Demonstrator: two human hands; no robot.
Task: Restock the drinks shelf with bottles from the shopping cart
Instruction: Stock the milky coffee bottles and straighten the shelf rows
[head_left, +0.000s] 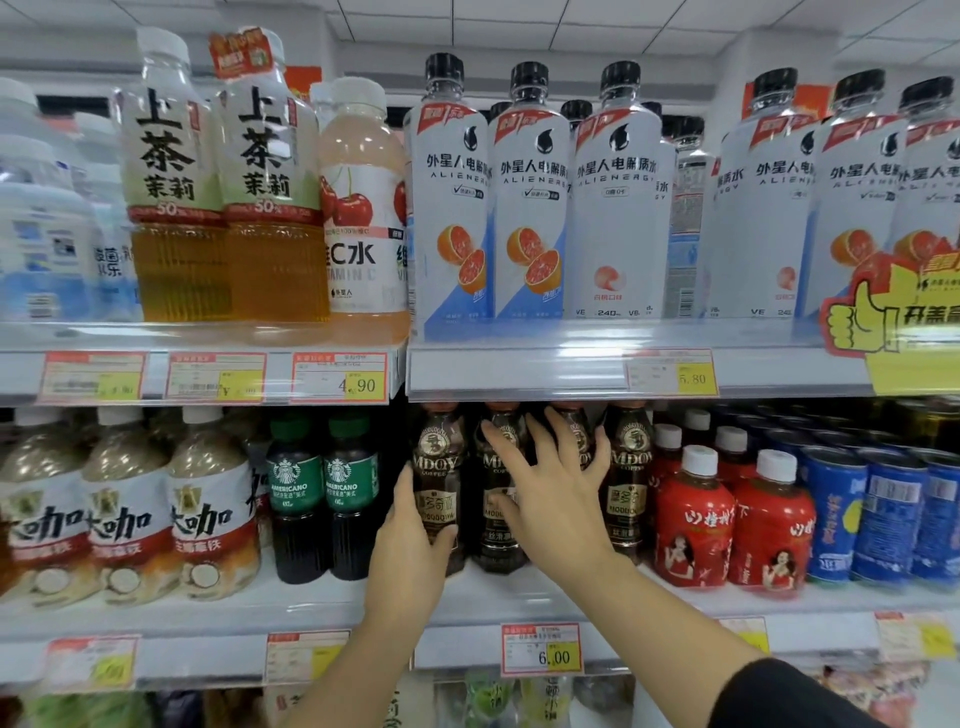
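on the lower shelf (317, 600), our left hand (410, 540) grips the leftmost mdoy coffee bottle (435, 467) standing in its row; our right hand (556, 499), spread open, touches the neighbouring coffee bottles (498, 543), holding nothing.

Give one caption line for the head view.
The left hand grips a coffee bottle; the open right hand covers neighbouring bottles.
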